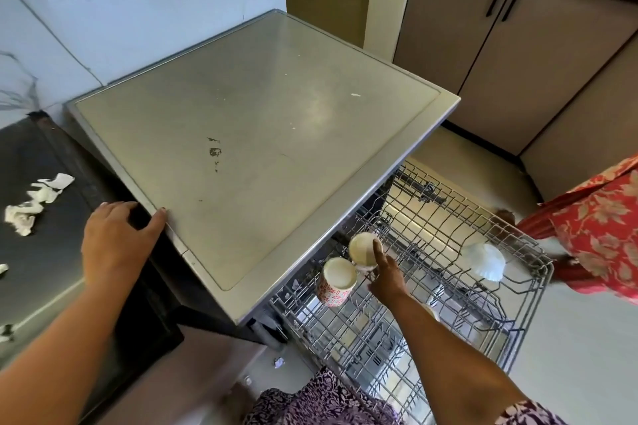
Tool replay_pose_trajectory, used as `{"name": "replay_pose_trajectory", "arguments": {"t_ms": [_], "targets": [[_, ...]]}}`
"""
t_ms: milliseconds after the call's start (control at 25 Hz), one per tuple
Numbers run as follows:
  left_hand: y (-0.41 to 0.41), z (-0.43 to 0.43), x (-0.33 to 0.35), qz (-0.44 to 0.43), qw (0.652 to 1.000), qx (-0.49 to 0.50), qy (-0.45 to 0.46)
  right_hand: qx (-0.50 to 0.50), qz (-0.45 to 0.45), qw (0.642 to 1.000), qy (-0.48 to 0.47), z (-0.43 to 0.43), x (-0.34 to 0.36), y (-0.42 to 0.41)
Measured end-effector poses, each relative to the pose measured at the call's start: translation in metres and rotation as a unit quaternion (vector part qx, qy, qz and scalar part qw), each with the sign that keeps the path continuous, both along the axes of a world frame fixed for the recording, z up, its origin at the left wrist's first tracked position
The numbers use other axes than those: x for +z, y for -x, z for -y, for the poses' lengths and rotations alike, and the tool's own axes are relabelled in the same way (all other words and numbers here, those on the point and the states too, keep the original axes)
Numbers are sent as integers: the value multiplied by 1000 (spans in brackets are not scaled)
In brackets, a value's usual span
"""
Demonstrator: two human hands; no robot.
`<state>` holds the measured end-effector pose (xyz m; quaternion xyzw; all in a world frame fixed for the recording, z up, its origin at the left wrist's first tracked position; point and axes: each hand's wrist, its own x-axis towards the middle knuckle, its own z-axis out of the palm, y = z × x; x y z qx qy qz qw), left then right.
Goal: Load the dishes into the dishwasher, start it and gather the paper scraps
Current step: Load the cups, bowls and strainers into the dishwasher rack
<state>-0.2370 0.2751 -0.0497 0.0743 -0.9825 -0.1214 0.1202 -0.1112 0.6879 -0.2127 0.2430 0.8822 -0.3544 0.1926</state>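
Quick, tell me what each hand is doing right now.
Left hand: open, resting on the corner of the dishwasher top.
Right hand: touching a cup in the rack; grip cannot be told.

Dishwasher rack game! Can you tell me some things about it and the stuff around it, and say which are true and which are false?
1. The patterned cup and the plain cup are in the rack. True.
2. The left hand rests on a corner of the dishwasher. True.
3. The bowl sits on top of the dishwasher. False: it is in the rack.
4. The paper scraps are in the rack. False: they lie on the dark counter.
5. The right hand is far from the cups. False: its fingers touch the plain cup.
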Motion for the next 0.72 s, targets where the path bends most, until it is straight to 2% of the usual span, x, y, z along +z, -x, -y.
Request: {"name": "replay_pose_trajectory", "arguments": {"t_ms": [200, 320, 440, 520, 600, 720], "targets": [[-1, -4, 2, -16, 1000, 2, -19, -42, -40, 998, -6, -3, 22, -30], [-3, -3, 3, -3, 999, -20, -25, -69, -31, 997, -36, -9, 27, -60], [-13, -13, 14, -17, 996, -18, -90, -93, -52, 993, -53, -7, 28, -89], [-33, -20, 22, -41, 991, -54, -120, -107, -66, 991, -47, 5, 33, -107], [-58, -24, 23, -60, 985, -118, -110, -127, -59, 989, -47, 20, 38, -118], [-93, -17, 21, -27, 981, -125, -143, -123, -74, 988, -60, 56, 66, -123]]}}
